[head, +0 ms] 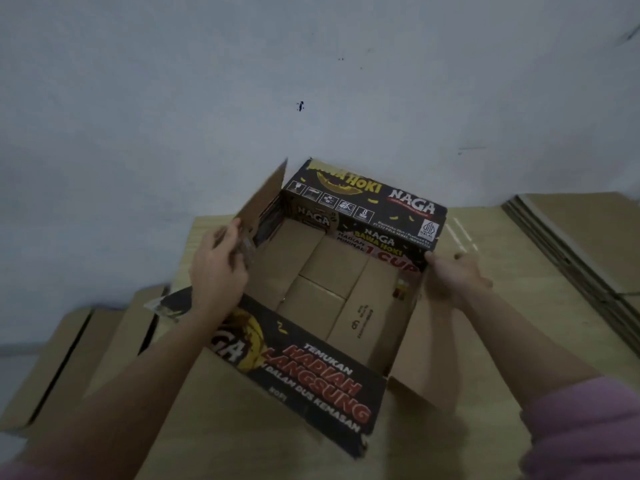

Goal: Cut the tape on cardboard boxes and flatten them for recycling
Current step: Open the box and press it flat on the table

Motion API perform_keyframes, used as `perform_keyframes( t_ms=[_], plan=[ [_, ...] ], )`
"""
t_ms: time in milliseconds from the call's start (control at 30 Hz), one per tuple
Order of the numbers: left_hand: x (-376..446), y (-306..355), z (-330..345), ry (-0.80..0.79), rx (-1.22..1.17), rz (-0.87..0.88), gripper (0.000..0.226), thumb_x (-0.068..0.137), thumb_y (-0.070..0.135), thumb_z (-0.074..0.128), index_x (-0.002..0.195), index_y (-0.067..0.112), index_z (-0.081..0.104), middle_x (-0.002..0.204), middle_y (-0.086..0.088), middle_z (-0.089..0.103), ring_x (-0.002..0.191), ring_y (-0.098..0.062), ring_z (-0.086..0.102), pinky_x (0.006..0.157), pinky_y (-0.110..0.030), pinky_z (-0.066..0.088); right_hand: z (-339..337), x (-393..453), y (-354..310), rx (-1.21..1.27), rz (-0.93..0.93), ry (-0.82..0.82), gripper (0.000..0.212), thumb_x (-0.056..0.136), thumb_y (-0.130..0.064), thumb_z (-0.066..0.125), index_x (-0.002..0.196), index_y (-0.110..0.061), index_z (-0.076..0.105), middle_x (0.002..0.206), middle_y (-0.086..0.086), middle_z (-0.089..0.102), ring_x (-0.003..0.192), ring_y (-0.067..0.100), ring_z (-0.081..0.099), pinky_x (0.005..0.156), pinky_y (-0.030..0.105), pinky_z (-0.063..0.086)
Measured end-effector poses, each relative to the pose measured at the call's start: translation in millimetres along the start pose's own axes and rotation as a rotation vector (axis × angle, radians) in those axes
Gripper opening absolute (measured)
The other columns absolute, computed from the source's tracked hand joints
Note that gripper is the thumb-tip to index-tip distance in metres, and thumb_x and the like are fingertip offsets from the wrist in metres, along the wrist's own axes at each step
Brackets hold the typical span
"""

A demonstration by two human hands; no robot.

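Note:
A black printed cardboard box with "NAGA" lettering stands open in front of me, its brown inside showing and its flaps spread. My left hand grips the upright left flap near its base. My right hand holds the box's right wall at the far right corner. The near flap with red lettering lies folded out towards me. No cutting tool is visible.
The box rests on flattened brown cardboard over a wooden surface. A stack of flattened boxes lies at the right. More flat cardboard lies at the left. A pale wall rises just behind.

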State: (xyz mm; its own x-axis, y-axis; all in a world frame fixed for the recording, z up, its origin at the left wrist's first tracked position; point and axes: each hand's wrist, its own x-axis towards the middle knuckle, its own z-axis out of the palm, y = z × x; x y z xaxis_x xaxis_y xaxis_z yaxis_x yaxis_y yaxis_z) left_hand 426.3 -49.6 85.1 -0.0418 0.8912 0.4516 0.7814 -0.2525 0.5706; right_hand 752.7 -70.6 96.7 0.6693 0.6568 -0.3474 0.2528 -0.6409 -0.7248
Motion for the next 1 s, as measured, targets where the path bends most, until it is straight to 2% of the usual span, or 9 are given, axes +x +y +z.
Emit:
perform_keyframes(
  t_ms=[100, 200, 333, 400, 467, 567, 700, 800, 1000],
  plan=[
    [4, -10, -16, 0.079, -0.149, -0.121, 0.058, 0.086, -0.01, 0.048, 0.14, 0.01, 0.043, 0.126, -0.014, 0.049, 0.116, -0.027, 0.049, 0.092, -0.028, 0.039, -3, 1, -19, 0.076, -0.12, 0.007, 0.041, 0.061, -0.062, 0.065, 0.09, -0.033, 0.068, 0.12, 0.002, 0.058, 0.131, 0.032, 0.032, 0.11, 0.04, 0.028],
    [9, -27, -25, 0.125, -0.359, -0.33, 0.058, 0.088, -0.008, 0.049, 0.141, 0.017, 0.042, 0.127, -0.009, 0.049, 0.118, -0.022, 0.048, 0.102, -0.029, 0.039, -14, -2, -40, 0.176, -0.313, 0.033, 0.032, 0.088, -0.036, 0.061, 0.119, -0.036, 0.062, 0.118, 0.005, 0.057, 0.135, 0.025, 0.023, 0.11, 0.03, 0.022],
    [11, -49, -26, 0.105, -0.732, -0.646, 0.047, 0.076, 0.02, 0.065, 0.116, 0.043, 0.06, 0.136, -0.013, 0.042, 0.12, -0.034, 0.051, 0.104, -0.051, 0.04, -25, -14, -43, 0.437, -0.504, -0.036, 0.037, 0.091, -0.007, 0.059, 0.127, -0.015, 0.06, 0.122, 0.003, 0.06, 0.112, 0.013, 0.054, 0.097, 0.02, 0.042],
    [9, -54, -22, 0.045, -0.72, -0.808, 0.044, 0.083, 0.031, 0.064, 0.125, 0.038, 0.054, 0.146, -0.012, 0.026, 0.128, -0.03, 0.04, 0.109, -0.049, 0.033, -28, -20, -34, 0.389, -0.558, 0.018, 0.028, 0.088, 0.005, 0.057, 0.103, -0.012, 0.073, 0.11, 0.007, 0.061, 0.098, 0.015, 0.059, 0.075, 0.007, 0.045],
    [10, -59, -18, 0.029, -0.705, -0.926, 0.054, 0.084, 0.048, 0.059, 0.132, 0.028, 0.049, 0.148, -0.009, 0.025, 0.129, -0.026, 0.037, 0.11, -0.046, 0.031, -34, -29, -24, 0.337, -0.635, -0.012, 0.055, 0.084, 0.016, 0.052, 0.062, -0.03, 0.075, 0.098, 0.009, 0.058, 0.083, 0.005, 0.06, 0.058, 0.004, 0.042],
    [14, -50, -20, 0.144, -0.779, -1.083, 0.092, 0.066, 0.066, 0.061, 0.14, 0.016, 0.041, 0.149, -0.008, 0.034, 0.132, -0.028, 0.038, 0.11, -0.043, 0.031, -40, -41, -11, 0.224, -0.79, -0.059, 0.073, 0.077, 0.022, 0.053, 0.052, -0.044, 0.069, 0.088, -0.001, 0.051, 0.079, -0.011, 0.054, 0.068, 0.003, 0.041],
    [23, -18, -25, 0.112, -0.708, -0.877, 0.076, 0.088, 0.057, 0.049, 0.148, 0.018, 0.026, 0.155, -0.009, 0.017, 0.139, -0.029, 0.025, 0.113, -0.046, 0.024, -40, -68, -5, 0.126, -1.055, 0.089, 0.059, 0.07, 0.015, 0.06, 0.058, -0.041, 0.071, 0.085, -0.01, 0.054, 0.082, -0.003, 0.053, 0.078, 0.011, 0.041],
    [20, -9, -29, -0.067, -0.582, -0.729, 0.092, 0.079, 0.075, 0.042, 0.151, 0.024, 0.017, 0.158, -0.004, 0.011, 0.143, -0.031, 0.013, 0.112, -0.058, 0.016, -32, -101, 3, 0.079, -1.241, 0.259, 0.022, 0.072, -0.007, 0.058, 0.065, -0.024, 0.07, 0.085, -0.003, 0.053, 0.082, 0.013, 0.056, 0.081, 0.046, 0.046],
    [-11, 17, -37, -0.199, -0.19, -0.428, 0.091, 0.084, 0.062, 0.052, 0.151, 0.022, 0.005, 0.159, 0.002, -0.003, 0.145, -0.022, -0.006, 0.112, -0.057, 0.003, 4, -176, 36, -0.466, -0.962, 0.305, 0.022, 0.07, -0.006, 0.056, 0.082, -0.022, 0.065, 0.085, -0.004, 0.056, 0.079, 0.026, 0.06, 0.081, 0.067, 0.042]
  ],
)
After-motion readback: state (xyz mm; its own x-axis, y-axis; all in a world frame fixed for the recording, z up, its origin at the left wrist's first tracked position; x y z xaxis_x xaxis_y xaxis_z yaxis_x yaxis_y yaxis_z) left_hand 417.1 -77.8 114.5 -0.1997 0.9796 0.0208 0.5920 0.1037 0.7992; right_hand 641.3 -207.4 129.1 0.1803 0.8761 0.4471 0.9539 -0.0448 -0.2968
